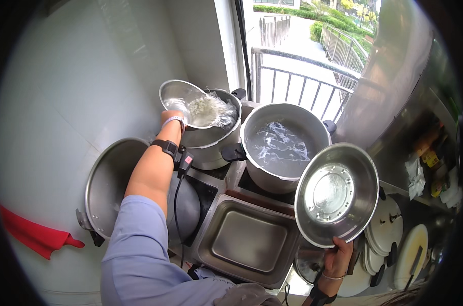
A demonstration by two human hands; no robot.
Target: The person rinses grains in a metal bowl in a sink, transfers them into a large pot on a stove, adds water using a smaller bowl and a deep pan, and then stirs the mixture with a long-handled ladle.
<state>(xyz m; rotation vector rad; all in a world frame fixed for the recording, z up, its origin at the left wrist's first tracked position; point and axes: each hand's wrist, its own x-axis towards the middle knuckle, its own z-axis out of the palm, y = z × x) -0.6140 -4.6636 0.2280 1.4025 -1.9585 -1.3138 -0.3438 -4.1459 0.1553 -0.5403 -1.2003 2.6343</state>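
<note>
My left hand [174, 116] grips a steel bowl [180, 91], tilted over the rear left pot [212, 147]. Water and pale grains, which look like rice, run from it into that pot. My right hand [336, 258] holds the rim of a second steel bowl [331, 195]; its inside faces the camera and shows no contents. That bowl overlaps the front edge of the rear right pot [285, 176], which has black handles and rippling water in it. A deep rectangular steel pan [250, 241] lies between my arms.
A large deep pot [113, 183] stands at the left, partly behind my left arm. A red cloth [36, 233] hangs on the left wall. Several pot lids [384, 225] and a round cutting board with a knife [411, 256] are at the right. A metal railing [304, 61] stands outside the opening.
</note>
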